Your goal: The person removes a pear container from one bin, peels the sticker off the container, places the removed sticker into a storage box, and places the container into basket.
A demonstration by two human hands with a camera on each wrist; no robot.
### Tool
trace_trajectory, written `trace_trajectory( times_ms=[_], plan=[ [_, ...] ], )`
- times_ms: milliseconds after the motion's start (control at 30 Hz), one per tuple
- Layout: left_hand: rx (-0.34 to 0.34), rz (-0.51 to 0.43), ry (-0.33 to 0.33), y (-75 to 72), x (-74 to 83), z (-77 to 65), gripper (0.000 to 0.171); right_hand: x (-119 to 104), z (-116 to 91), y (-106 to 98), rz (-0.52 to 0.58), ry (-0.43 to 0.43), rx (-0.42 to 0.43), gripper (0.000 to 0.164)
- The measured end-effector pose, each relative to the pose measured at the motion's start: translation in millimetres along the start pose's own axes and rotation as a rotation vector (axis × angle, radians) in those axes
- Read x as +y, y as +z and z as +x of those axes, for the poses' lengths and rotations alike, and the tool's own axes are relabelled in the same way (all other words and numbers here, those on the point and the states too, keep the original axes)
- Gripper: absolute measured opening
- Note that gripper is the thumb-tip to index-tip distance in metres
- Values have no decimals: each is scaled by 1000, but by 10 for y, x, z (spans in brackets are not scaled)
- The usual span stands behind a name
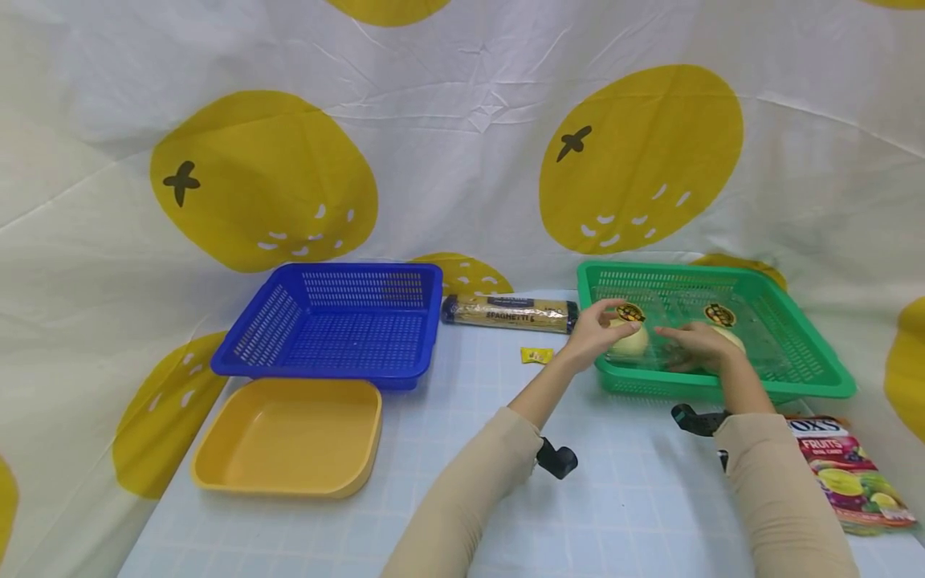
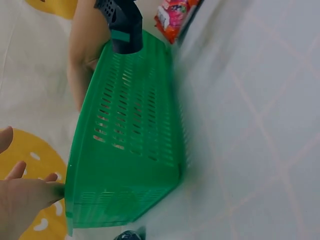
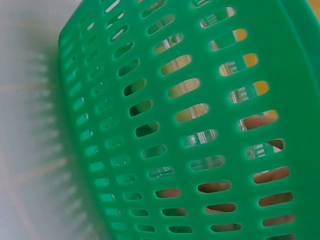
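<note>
In the head view, a green basket (image 1: 776,389) holds two clear plastic packs, each with a pale yellow round item and a black-and-gold sticker. My left hand (image 1: 594,335) reaches over the basket's left side with fingers apart, beside the left pack (image 1: 630,341). Its fingers (image 2: 30,192) stand at the rim in the left wrist view. Inside the basket, my right hand (image 1: 697,345) is low beside the right pack (image 1: 730,333), its index finger pointing left. The other fingers are partly hidden, and only bits show through the slots in the right wrist view.
A spaghetti pack (image 1: 509,313) and a small yellow wrapped sweet (image 1: 537,355) lie left of the green basket. Farther left are a blue basket (image 1: 340,341) and a yellow tray (image 1: 289,486). A fruit candy bag (image 1: 853,482) lies by the right forearm. A patterned cloth (image 1: 462,160) hangs behind.
</note>
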State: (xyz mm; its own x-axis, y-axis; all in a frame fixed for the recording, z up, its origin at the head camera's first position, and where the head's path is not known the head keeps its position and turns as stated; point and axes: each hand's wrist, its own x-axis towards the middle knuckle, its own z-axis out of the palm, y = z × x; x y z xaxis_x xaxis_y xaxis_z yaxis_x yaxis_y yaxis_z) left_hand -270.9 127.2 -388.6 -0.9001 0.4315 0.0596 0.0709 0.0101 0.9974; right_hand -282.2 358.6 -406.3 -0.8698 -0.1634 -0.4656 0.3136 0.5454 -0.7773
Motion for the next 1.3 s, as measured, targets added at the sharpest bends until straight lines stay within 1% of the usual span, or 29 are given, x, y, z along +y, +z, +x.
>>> trace_trajectory(
  times_ms=[100,200,333,433,567,633,733,800,867,967,1133,1233,1300],
  plan=[
    [-10,18,-28,41,13,15,47,7,3,-5,56,1,-17,85],
    [-22,28,-41,64,16,25,47,6,8,-8,104,-2,-26,86],
    [-40,19,-34,83,19,35,47,-8,14,-17,167,-14,-29,88],
    [-32,27,-33,102,16,35,47,-11,15,-27,200,-23,-23,86],
    [44,47,-51,140,-7,28,46,5,-3,-49,219,-51,-5,75],
    [98,88,-33,161,-27,19,47,16,-20,-66,258,-79,25,73],
    [185,172,12,190,-57,5,51,14,-54,-98,424,-121,56,75],
    [234,223,34,204,-71,-2,55,2,-78,-118,538,-152,49,78],
    [263,217,31,209,-78,-2,58,-19,-96,-133,622,-169,20,81],
    [274,186,5,204,-81,16,61,-33,-120,-139,635,-193,-19,81],
    [231,144,-36,168,-81,43,69,-24,-173,-121,599,-230,-57,78],
    [216,117,-38,153,-81,41,73,-27,-203,-120,596,-249,-59,78],
    [221,99,-29,145,-85,39,73,-46,-226,-120,596,-266,-56,78]
  ],
)
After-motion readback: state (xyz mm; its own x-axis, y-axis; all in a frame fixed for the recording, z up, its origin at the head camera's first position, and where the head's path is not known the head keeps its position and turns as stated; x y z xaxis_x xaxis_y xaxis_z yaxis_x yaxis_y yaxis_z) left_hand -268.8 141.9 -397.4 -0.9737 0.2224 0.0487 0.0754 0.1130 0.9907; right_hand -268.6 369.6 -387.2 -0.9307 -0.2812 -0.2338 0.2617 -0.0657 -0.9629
